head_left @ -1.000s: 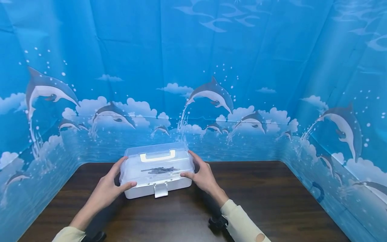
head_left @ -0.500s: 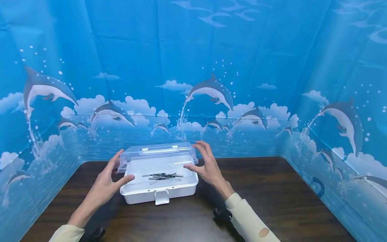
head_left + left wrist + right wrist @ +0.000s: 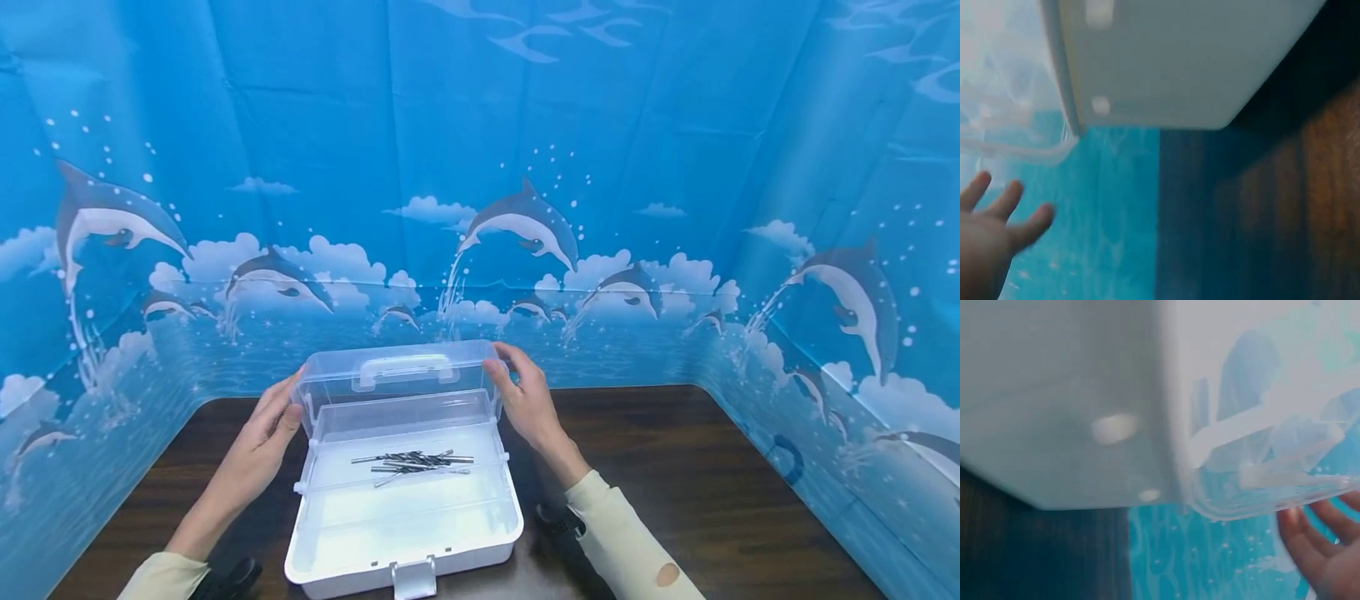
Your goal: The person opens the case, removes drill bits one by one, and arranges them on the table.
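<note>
A white plastic toolbox (image 3: pixel 405 529) sits on the table with its clear lid (image 3: pixel 330 371) raised and leaning back. Several dark metal drill bits (image 3: pixel 423 461) lie in a loose pile inside. My left hand (image 3: pixel 258 442) is at the lid's left end, and in the left wrist view its fingers (image 3: pixel 1004 203) look extended and spread, a little off the lid. At the lid's right end, my right hand (image 3: pixel 532 404) holds the edge between thumb and fingers. Fingertips (image 3: pixel 1288 520) touch the lid's rim in the right wrist view. A moulded handle (image 3: pixel 405 368) shows on the lid.
A white latch (image 3: pixel 414 579) hangs down at the toolbox front. The dark wooden table (image 3: pixel 645 475) extends to both sides. Behind and beside it hangs a blue dolphin-print cloth (image 3: pixel 480 150).
The lid has swung from closed to upright and back, uncovering the drill bits. The toolbox has come nearer in the view. Both hands have moved from the front rim to the lid's ends.
</note>
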A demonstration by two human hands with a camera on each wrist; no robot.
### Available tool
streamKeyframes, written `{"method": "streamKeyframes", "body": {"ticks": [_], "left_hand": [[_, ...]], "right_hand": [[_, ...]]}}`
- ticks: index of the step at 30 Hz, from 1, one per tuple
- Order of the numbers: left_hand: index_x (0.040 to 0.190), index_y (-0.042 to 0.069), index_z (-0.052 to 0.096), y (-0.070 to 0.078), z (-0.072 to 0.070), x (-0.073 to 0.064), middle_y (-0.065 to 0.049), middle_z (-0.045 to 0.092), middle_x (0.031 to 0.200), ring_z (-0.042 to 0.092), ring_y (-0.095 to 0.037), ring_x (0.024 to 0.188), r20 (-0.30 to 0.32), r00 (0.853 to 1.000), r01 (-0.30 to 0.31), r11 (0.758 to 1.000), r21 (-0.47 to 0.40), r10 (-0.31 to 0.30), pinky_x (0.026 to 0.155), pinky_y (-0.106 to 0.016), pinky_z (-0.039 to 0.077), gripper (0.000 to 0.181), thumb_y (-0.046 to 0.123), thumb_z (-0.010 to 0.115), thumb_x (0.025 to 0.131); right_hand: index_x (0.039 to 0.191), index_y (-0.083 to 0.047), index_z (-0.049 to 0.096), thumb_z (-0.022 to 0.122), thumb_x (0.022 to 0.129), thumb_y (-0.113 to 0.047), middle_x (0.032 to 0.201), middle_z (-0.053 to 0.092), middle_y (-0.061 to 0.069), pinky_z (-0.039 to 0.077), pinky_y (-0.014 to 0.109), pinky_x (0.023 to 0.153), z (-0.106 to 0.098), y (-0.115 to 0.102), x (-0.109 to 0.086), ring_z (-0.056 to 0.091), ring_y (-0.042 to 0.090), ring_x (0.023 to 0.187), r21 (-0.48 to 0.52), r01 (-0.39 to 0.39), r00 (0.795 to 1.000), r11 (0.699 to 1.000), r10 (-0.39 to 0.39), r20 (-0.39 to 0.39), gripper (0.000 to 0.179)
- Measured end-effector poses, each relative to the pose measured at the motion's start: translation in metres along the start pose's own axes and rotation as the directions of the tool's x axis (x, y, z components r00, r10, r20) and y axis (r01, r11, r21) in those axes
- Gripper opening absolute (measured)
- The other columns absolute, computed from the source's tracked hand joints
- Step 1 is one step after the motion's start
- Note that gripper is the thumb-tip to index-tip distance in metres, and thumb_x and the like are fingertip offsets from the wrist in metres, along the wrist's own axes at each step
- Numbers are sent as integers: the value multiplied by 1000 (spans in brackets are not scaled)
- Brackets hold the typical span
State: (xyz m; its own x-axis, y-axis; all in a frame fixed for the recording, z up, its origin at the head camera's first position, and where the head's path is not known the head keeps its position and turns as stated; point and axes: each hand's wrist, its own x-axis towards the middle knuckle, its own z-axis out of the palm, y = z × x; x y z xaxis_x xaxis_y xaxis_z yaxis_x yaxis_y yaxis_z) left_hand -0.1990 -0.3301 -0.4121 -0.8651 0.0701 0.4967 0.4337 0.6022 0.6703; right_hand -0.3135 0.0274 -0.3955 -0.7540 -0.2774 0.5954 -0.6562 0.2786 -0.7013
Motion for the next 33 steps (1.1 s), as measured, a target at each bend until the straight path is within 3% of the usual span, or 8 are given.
{"method": "streamKeyframes", "body": {"ticks": [3,6,11,13,17,23,28,33], "left_hand": [[149,34,11,-5,3,-4,-3,20,150,20,-35,133,92,996,33,987,-160,-18,90,-55,35,51,19,30,103],[148,35,7,-12,9,-6,-7,23,149,21,-38,132,146,988,90,953,-290,-49,86,-50,40,52,22,28,103],[147,38,12,-20,16,-8,-11,24,148,32,-42,126,66,988,150,964,-220,-139,80,-49,46,52,31,34,101],[147,39,13,-21,17,-8,-12,22,149,35,-42,124,29,984,179,969,-170,-176,78,-47,48,52,34,36,100],[146,37,18,-22,17,-8,-12,21,149,38,-43,122,-14,977,208,970,-130,-211,74,-43,50,52,37,39,99],[145,36,25,-23,18,-11,-10,27,147,42,-42,119,-44,973,220,969,-111,-226,72,-46,51,50,39,41,98],[146,37,21,-22,19,-11,-16,32,144,45,-41,116,9,974,227,964,-137,-228,72,-42,51,51,32,40,99],[146,38,16,-22,22,-11,-15,33,144,48,-36,115,80,963,267,948,-175,-257,74,-36,51,58,10,37,101]], "right_hand": [[134,-19,47,43,95,-49,126,53,2,52,37,74,-4,3,1,53,18,109,138,-121,991,983,112,69,50],[135,-16,45,43,94,-51,125,53,6,50,43,77,-13,12,0,54,23,108,237,-243,962,941,203,183,53],[137,-23,41,45,97,-41,115,53,10,46,51,82,-22,24,-3,60,28,95,233,-364,886,902,258,385,44],[138,-24,41,45,99,-32,112,54,12,46,51,81,-22,27,-3,61,29,93,234,-365,874,901,245,419,40],[137,-26,44,47,99,-21,107,56,11,50,48,77,-16,32,-5,62,28,90,234,-350,887,907,240,395,39],[137,-25,46,45,99,-25,94,60,11,53,37,72,-5,35,-7,62,25,84,202,-344,903,917,264,340,38],[140,-19,42,43,100,-26,96,61,9,53,37,68,-3,35,-8,62,26,82,195,-357,902,914,282,329,40],[142,-16,39,44,100,-22,94,61,9,53,43,62,2,43,-11,62,25,78,183,-344,913,921,282,296,43]]}}
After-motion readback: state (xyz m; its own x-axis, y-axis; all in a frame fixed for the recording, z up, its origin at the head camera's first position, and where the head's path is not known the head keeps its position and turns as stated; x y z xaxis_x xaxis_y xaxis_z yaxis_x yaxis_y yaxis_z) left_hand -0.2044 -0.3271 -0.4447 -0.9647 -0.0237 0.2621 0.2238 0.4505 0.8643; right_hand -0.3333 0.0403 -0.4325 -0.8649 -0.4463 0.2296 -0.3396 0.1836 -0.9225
